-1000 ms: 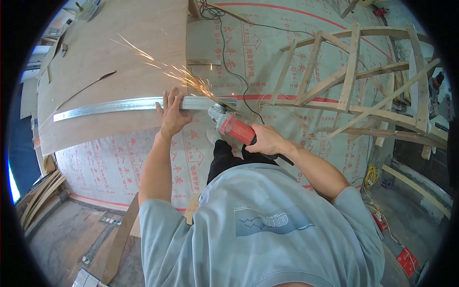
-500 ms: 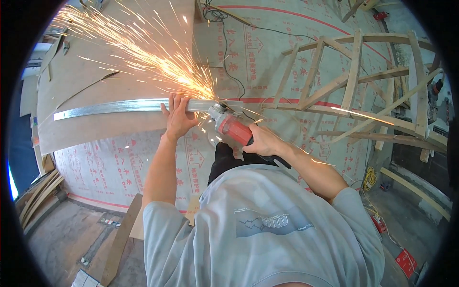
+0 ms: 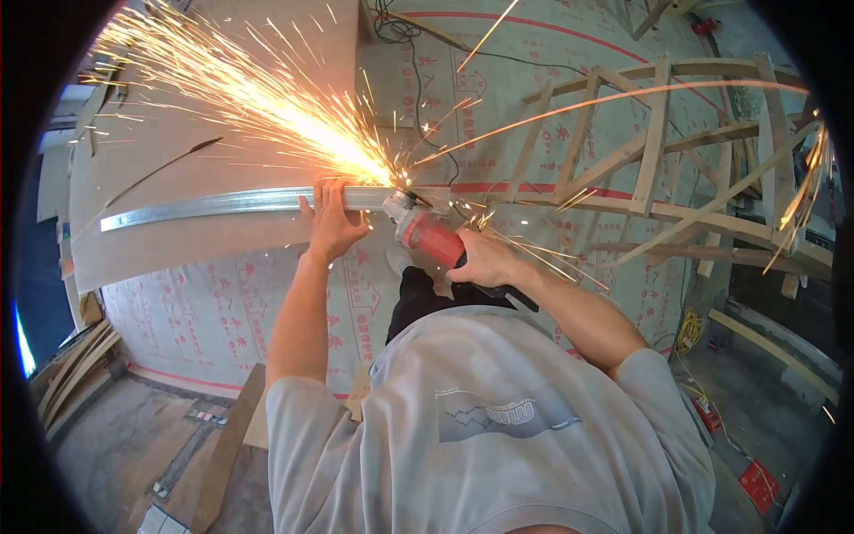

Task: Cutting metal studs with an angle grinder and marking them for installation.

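My right hand [image 3: 487, 259] is wrapped round the body of a red angle grinder [image 3: 433, 237]. Its disc meets a long silvery metal channel [image 3: 205, 203], and a dense stream of sparks [image 3: 302, 125] shoots off to the far left. Close to the cut, my left hand [image 3: 336, 222] grips the channel, fingers over its far side and thumb towards the grinder. The channel lies along a brown board [image 3: 213, 89]. Glare hides the exact cutting point.
Wooden ladder-like framing [image 3: 658, 133] stands at the right. A black cable [image 3: 422, 98] runs across the printed floor covering [image 3: 231, 311]. Wood offcuts [image 3: 80, 365] lie at the lower left, and a coiled yellow cable [image 3: 688, 332] rests at the right.
The spark stream has grown thicker and brighter, with more stray sparks flying right. The grinder has shifted slightly left and toward me; my left hand stays on the channel.
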### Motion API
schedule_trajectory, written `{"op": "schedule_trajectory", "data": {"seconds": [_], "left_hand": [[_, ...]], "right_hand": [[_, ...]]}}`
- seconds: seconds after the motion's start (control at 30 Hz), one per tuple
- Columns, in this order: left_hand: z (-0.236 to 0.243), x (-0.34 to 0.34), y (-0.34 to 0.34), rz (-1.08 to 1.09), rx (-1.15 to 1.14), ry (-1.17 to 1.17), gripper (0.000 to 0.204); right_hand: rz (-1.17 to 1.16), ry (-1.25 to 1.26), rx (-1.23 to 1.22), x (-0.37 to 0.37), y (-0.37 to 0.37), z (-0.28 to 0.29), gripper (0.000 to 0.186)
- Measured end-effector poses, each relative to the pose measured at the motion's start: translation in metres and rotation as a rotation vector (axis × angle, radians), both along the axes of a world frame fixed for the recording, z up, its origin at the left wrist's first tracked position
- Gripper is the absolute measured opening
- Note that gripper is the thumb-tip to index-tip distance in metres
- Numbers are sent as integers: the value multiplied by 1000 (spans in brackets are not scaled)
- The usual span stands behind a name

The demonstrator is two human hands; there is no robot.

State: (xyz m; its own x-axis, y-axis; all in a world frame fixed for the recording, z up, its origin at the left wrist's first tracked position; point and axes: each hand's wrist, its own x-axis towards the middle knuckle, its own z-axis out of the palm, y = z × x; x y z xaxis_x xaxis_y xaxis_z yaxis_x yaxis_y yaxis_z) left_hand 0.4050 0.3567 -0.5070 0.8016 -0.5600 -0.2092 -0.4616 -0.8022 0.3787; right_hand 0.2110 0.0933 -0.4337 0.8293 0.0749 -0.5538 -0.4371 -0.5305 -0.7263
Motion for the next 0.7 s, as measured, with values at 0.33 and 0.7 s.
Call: {"op": "schedule_trajectory", "data": {"seconds": [0.33, 0.7], "left_hand": [[6, 0, -2, -12, 33, -12, 104], [26, 30, 13, -191, 46, -20, 74]], "right_hand": [[68, -7, -94, 23, 2, -13, 61], [-352, -56, 366, -20, -42, 28, 45]]}}
